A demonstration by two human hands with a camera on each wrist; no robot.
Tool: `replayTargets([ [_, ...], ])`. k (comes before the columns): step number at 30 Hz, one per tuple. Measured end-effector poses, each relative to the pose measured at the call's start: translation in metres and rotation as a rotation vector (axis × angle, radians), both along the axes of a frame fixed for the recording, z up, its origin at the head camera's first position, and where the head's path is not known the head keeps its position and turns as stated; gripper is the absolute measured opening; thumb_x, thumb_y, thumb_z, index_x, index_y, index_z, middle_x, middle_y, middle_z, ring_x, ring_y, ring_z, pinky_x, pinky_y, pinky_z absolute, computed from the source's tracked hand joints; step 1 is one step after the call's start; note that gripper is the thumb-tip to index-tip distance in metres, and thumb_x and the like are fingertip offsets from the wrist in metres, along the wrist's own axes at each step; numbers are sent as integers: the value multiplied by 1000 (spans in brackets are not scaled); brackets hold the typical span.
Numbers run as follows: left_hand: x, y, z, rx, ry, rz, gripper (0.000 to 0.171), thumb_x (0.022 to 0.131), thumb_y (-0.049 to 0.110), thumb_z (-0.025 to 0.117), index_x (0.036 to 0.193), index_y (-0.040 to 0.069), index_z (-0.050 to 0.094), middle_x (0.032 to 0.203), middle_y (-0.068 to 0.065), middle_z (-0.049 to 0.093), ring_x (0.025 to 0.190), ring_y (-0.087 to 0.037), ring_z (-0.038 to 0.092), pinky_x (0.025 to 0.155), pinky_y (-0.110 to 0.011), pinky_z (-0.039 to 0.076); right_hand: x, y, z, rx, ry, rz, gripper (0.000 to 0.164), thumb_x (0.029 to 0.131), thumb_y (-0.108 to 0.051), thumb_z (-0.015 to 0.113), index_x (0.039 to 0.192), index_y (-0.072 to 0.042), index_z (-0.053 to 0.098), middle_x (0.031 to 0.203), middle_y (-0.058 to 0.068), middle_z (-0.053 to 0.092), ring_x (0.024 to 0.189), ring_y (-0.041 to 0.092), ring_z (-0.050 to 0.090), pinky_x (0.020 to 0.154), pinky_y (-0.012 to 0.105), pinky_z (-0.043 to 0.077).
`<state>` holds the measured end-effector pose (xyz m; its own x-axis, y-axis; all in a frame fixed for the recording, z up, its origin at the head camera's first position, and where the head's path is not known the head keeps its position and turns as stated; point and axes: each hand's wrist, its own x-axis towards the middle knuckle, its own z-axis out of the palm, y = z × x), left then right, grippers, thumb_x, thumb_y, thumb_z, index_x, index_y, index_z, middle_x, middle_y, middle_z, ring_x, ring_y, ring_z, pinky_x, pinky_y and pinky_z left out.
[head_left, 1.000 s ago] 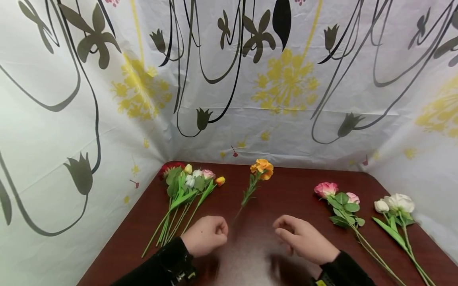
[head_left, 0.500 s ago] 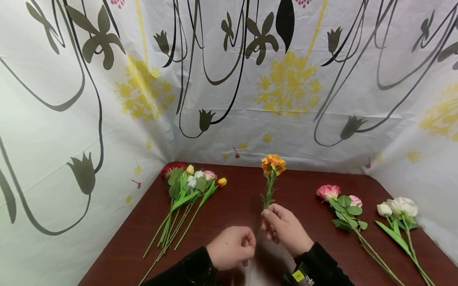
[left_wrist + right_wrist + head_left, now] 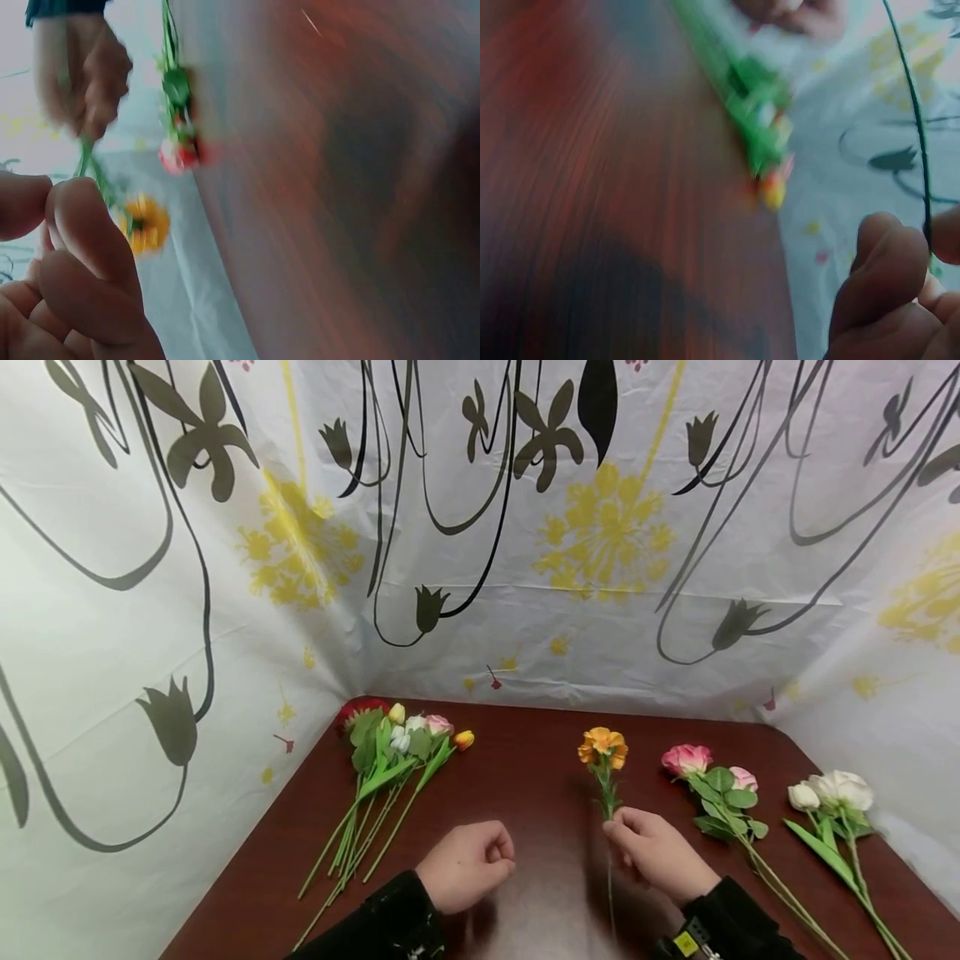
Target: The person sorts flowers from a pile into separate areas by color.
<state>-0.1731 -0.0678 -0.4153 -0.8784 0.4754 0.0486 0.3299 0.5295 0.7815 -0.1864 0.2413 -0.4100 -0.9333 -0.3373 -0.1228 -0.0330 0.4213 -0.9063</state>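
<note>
- Pink roses (image 3: 735, 797), leafy, long-stemmed; lying on the desk; landmark for this list, directions as seen in the head view.
- Orange ruffled flower (image 3: 603, 752), one stem, narrow green leaves; just left of the pink roses, apart from them, bloom towards the back of the desk.
- Right hand (image 3: 660, 852), just left of the rose stems; grip closed, stem of the orange ruffled flower pinched between thumb and fingers below the leaves.
- Left hand (image 3: 465, 864), well left of the pink roses; grip closed with nothing in it, fingers curled, thumb against the index finger.
- Mixed bunch (image 3: 378, 768), farther left of the pink roses than the left hand; includes red bloom (image 3: 363, 710), yellow tulip (image 3: 397, 713), orange-yellow tulip (image 3: 464, 740).
- White bloom (image 3: 842, 791) and white bud (image 3: 802, 797), green-stemmed; right of the pink roses.
- Desk (image 3: 510, 760), reddish-brown; beneath the pink roses.
- Printed cloth (image 3: 480, 668), floral pattern; hanging behind the pink roses.
- Yellow-tagged wristband (image 3: 686, 942), right wrist; in front of the pink roses.
</note>
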Motion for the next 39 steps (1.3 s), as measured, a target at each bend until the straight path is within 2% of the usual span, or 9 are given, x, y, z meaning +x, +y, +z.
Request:
replayTargets([
  [5, -5, -23, 2, -79, 7, 66, 12, 92, 23, 71, 87, 24, 61, 74, 7, 59, 64, -11, 55, 61, -31, 44, -4, 29, -8, 388, 103, -71, 28, 104, -28, 57, 84, -9, 53, 64, 3, 50, 55, 18, 45, 53, 32, 37],
  [8, -9, -40, 1, -133, 4, 90, 11, 94, 26, 70, 88, 25, 60, 74, 6, 59, 63, -12, 54, 59, -32, 43, -9, 43, -12, 570, 129, -101, 21, 101, -21, 60, 83, -12, 54, 65, 1, 47, 58, 18, 46, 58, 34, 35],
  [13, -15, -67, -5, -247, 57, 130, 13, 94, 29, 69, 88, 24, 59, 70, 7, 57, 59, -12, 51, 56, -33, 40, -19, 61, -23, 719, 165, -114, 19, 97, -20, 62, 80, -13, 55, 65, 0, 44, 59, 16, 45, 59, 34, 34],
  [16, -20, -79, -7, -318, 96, 178, 14, 94, 30, 69, 86, 24, 58, 68, 8, 56, 57, -12, 50, 55, -33, 40, -23, 69, -32, 751, 170, -125, 19, 97, -22, 63, 81, -14, 56, 66, 0, 47, 61, 16, 46, 60, 35, 35],
  [19, -25, -91, -7, -383, 122, 254, 16, 94, 29, 69, 84, 23, 58, 68, 7, 55, 57, -13, 50, 55, -34, 40, -25, 74, -39, 760, 144, -128, 21, 98, -24, 63, 81, -14, 56, 67, 1, 48, 61, 16, 47, 61, 35, 35],
  [22, -32, -101, -6, -429, 117, 333, 17, 93, 28, 70, 83, 22, 58, 67, 5, 54, 57, -15, 50, 55, -35, 39, -25, 75, -44, 761, 99, -122, 23, 99, -25, 63, 81, -13, 55, 67, 2, 49, 60, 17, 48, 61, 34, 35],
  [25, -37, -110, -7, -457, 110, 376, 17, 93, 27, 70, 81, 21, 58, 67, 4, 54, 58, -16, 51, 56, -35, 39, -22, 75, -44, 761, 69, -119, 25, 99, -27, 64, 81, -12, 55, 67, 3, 50, 59, 17, 49, 59, 34, 36],
  [33, -43, -121, -23, -508, 148, 369, 23, 89, 19, 71, 74, 18, 53, 64, 2, 50, 57, -17, 47, 55, -34, 36, -10, 76, -38, 703, 32, -178, 23, 98, -29, 66, 83, -13, 57, 64, 3, 54, 55, 17, 52, 55, 33, 39],
  [39, -47, -123, -30, -535, 159, 354, 25, 84, 15, 73, 71, 16, 52, 62, 2, 48, 55, -17, 45, 53, -34, 33, -5, 80, -30, 678, 123, -205, 21, 96, -30, 66, 84, -15, 57, 69, 1, 52, 62, 17, 50, 61, 34, 38],
])
